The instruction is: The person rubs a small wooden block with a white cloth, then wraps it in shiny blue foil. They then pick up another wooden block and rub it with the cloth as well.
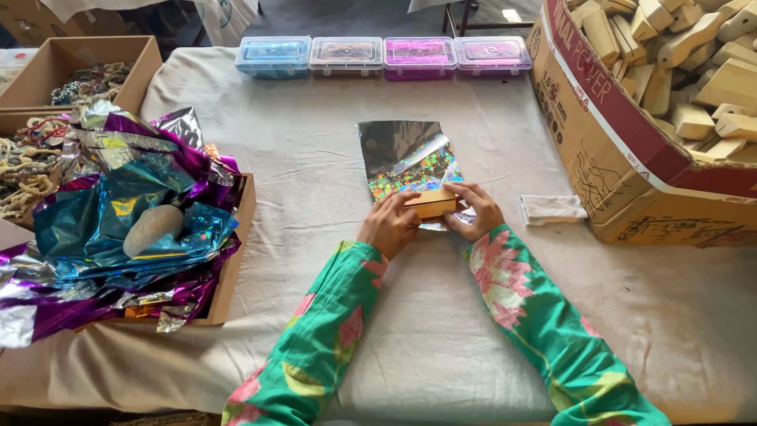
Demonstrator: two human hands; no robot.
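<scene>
Single head-worn camera looks steeply down and forward, close over the cloth-covered table [441, 315], hands at frame centre.

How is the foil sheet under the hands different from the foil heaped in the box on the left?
The foil sheet lies flat and single on the cloth, while the foil heap is crumpled, many sheets spilling over its box. The sheet is silver with speckled rainbow glints; the heap mixes purple, blue and silver. A wooden block, held by the left hand and right hand, sits on the sheet; a grey stone sits on the heap. Both are shiny.
</scene>
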